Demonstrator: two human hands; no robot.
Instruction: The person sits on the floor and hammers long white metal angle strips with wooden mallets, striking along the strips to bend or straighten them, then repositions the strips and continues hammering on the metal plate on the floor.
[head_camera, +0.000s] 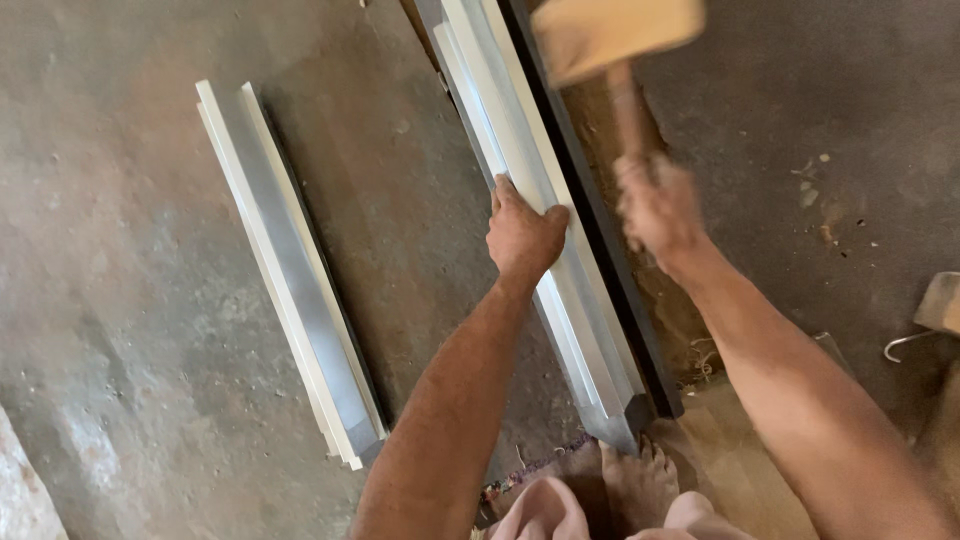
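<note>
While my left hand (523, 235) presses flat on it, fingers spread over the top, the long folded strip of pale grey sheet metal (520, 160) lies on a dark straight bar (610, 250) in the centre of the frame. Strip is shiny, creased lengthwise into a stepped channel profile, edges whitish, near end cut at a bevel. Long axis runs from top centre of the frame down to lower centre right, near end pointing at my bare foot (640, 485) at the bottom edge. My right hand (655, 205), blurred, is closed round the handle of a wooden mallet with a blocky light brown head (615, 35); the head is up at top centre right, above the strip, not touching it. Second folded sheet-metal strip of the same profile (290, 270) lies on the grey concrete floor (120, 300) in left half of frame, roughly parallel, well apart from my hands. Small metal hook (905, 345) at right edge.
</note>
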